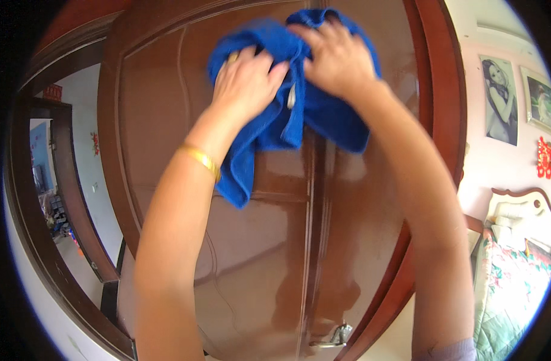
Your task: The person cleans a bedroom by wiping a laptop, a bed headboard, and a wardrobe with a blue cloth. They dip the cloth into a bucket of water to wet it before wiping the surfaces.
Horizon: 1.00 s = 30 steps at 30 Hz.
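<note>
Both of my arms reach up to a glossy brown door [251, 240], where a blue cloth [281, 129] is bunched against the upper panel. My left hand [245, 84], with a gold bracelet on its wrist, presses into the left part of the cloth with bent fingers. On the cloth's right part lies my right hand [339, 60], its fingers curled into the folds. Loose corners of the cloth hang down below both hands, and a small white tag [292, 96] shows between them. The folds hide some of the fingertips.
A metal door handle [333, 338] sits low on the door. The reddish-brown frame [447, 90] runs along the right. Beyond it are a bed [510, 289] and framed pictures [499, 99] on the wall. A dark doorway [71, 162] opens at the left.
</note>
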Each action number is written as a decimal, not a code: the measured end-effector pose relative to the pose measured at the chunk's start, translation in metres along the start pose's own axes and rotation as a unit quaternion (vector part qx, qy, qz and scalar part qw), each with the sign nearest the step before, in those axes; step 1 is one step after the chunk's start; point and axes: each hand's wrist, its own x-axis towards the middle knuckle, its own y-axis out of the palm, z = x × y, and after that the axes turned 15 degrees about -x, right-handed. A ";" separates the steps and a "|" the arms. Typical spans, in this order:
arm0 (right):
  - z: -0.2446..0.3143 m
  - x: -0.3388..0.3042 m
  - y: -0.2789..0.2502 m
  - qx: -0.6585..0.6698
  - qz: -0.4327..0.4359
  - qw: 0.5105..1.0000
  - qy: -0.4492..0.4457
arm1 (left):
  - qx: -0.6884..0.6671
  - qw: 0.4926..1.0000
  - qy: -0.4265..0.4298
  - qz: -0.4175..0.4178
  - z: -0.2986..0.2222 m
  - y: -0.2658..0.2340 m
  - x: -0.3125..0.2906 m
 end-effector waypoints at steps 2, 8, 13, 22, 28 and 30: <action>-0.019 0.036 -0.037 0.038 0.231 0.970 0.072 | 0.001 0.999 0.013 0.032 0.004 0.003 0.034; -0.098 0.009 0.030 -0.129 0.079 0.969 0.195 | -0.137 0.979 0.117 -0.093 -0.042 0.057 0.057; -0.057 0.043 0.049 -0.243 0.133 0.929 0.245 | -0.153 0.976 0.122 -0.092 0.024 0.023 0.045; 0.188 0.192 0.029 -0.044 0.150 0.961 0.229 | -0.034 0.995 -0.095 -0.024 0.230 -0.122 0.029; 0.301 0.244 0.055 0.035 0.136 0.977 0.161 | 0.085 0.987 -0.130 -0.034 0.344 -0.189 -0.007; 0.344 0.233 0.063 0.050 0.153 0.983 0.085 | 0.070 0.982 -0.166 -0.049 0.375 -0.177 -0.054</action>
